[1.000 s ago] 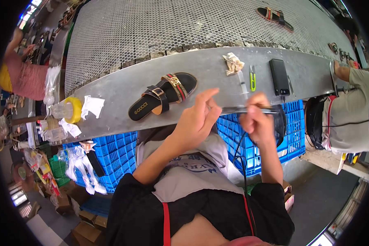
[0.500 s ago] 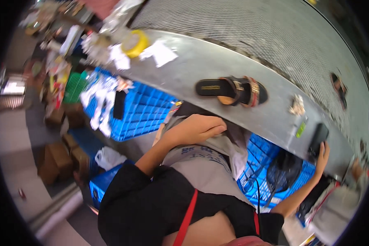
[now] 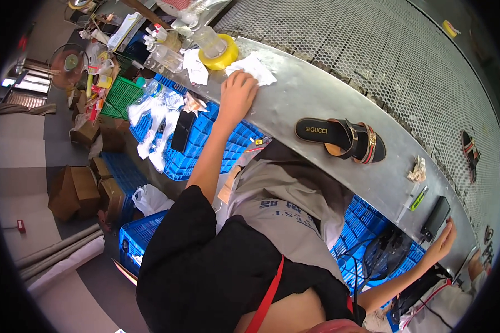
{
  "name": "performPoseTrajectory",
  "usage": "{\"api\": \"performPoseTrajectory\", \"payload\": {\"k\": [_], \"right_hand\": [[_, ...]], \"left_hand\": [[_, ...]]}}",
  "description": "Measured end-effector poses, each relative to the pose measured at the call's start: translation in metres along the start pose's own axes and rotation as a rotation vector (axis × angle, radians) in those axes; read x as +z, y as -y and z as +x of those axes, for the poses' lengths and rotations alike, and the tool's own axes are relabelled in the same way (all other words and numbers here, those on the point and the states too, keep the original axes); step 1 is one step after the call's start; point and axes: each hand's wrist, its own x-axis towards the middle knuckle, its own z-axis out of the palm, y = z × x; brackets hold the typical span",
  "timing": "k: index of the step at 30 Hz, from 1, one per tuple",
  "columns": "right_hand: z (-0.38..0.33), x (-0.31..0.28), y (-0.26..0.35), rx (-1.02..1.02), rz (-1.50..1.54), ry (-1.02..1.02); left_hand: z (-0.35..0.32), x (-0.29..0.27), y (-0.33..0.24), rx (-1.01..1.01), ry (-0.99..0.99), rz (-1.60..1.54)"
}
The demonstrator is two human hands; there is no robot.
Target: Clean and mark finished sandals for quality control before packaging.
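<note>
My left hand (image 3: pixel 239 94) reaches over the metal ledge with fingers loosely bent and a little apart, by the edge of a crumpled white cloth or paper (image 3: pixel 255 69). Just beyond stands a yellow tape roll (image 3: pixel 219 53) with a clear plastic cup in its core. At the ledge's right end my right hand (image 3: pixel 441 242) is open, fingers stretched out beside a black, flat oblong case (image 3: pixel 436 218). Between the hands lies one black slide sandal (image 3: pixel 339 139) with two straps, its toe pointing right. A green cutter (image 3: pixel 419 198) and a crumpled paper wad (image 3: pixel 417 169) lie near the case.
A mesh conveyor (image 3: pixel 339 39) runs beyond the ledge, with another sandal (image 3: pixel 470 155) on it at the right. Blue crates (image 3: pixel 205 152) stand below the ledge, one holding plastic bags and a black phone (image 3: pixel 183 131). Cardboard boxes (image 3: pixel 75 191) sit at left. Another person's arm (image 3: pixel 475 265) shows at far right.
My left hand has gone from my lap up and forward to the white cloth or paper. My right hand has shifted slightly off the black case. The view has turned, and the sandal rests in place.
</note>
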Motion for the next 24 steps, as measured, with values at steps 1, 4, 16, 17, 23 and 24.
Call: {"api": "performPoseTrajectory", "payload": {"k": [1,4,16,17,23,24], "right_hand": [[-0.002,0.003,0.027,-0.033,0.024,0.022],[-0.013,0.024,0.098,-0.052,0.167,0.117],[-0.049,0.118,0.318,-0.491,0.735,0.918],[-0.052,0.128,0.328,-0.473,0.722,0.908],[-0.066,0.167,0.335,-0.369,0.757,0.965],[-0.066,0.169,0.335,-0.354,0.742,0.955]], "left_hand": [[0.000,-0.001,-0.004,0.010,0.008,-0.015],[0.002,-0.028,-0.024,0.024,-0.012,-0.057],[0.005,-0.146,-0.147,-0.193,-0.046,-0.968],[0.007,-0.153,-0.157,-0.254,0.071,-1.010],[-0.014,-0.140,-0.149,-0.213,0.217,-1.071],[-0.017,-0.138,-0.144,-0.180,0.243,-1.056]]}}
